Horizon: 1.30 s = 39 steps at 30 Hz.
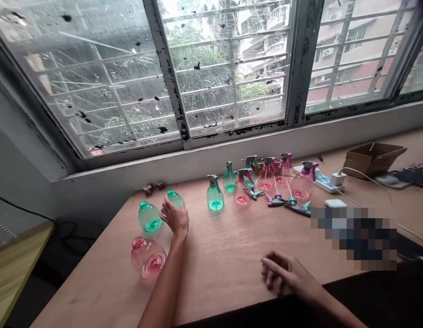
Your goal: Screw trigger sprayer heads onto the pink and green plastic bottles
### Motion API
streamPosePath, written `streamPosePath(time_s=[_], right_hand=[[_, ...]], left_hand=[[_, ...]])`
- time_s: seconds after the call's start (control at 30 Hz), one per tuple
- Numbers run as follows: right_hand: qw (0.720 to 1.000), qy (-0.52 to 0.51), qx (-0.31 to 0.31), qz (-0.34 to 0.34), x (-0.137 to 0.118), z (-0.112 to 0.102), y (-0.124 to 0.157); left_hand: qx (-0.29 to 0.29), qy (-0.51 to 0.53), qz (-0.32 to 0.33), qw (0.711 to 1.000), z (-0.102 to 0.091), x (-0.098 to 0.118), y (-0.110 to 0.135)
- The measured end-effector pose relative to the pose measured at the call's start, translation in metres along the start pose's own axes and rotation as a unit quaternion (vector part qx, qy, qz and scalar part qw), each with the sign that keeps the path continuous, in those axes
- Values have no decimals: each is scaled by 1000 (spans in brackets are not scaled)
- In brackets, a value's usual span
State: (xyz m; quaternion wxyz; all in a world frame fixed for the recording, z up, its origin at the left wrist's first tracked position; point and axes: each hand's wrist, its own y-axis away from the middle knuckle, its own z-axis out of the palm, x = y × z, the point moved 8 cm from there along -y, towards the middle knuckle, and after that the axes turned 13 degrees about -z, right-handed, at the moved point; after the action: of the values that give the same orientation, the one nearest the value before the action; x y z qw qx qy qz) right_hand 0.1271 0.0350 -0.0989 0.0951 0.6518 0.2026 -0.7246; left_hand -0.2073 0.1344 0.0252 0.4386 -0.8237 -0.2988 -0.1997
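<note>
My left hand is at a green see-through spray bottle body without a head, its fingers and thumb around the sides. The hand hides the lower part of that bottle. Just left stands another headless green bottle. Nearer to me is a headless pink bottle, partly behind my left forearm. By the table's front edge my right hand rests with loosely bent fingers, and nothing shows in it.
Along the back stand several green and pink bottles with spray heads, among them a green one. Loose spray heads lie in front of them. To the right are a power strip, a white case, a cardboard box and a blurred-out patch.
</note>
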Motion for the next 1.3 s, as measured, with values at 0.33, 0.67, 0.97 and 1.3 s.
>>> streamPosePath(time_s=[0.33, 0.67, 0.97, 1.3], right_hand=[[999, -25, 12, 27, -7, 4, -3], [1000, 4, 18, 20, -3, 5, 2], [871, 479, 97, -45, -40, -106, -35], [702, 699, 124, 55, -7, -199, -77]], left_hand=[[-73, -41, 29, 996, -4, 39, 3], [-188, 47, 161, 968, -70, 42, 116], [-262, 165, -23, 951, -75, 0, 137], [-411, 235, -95, 876, -43, -31, 154]])
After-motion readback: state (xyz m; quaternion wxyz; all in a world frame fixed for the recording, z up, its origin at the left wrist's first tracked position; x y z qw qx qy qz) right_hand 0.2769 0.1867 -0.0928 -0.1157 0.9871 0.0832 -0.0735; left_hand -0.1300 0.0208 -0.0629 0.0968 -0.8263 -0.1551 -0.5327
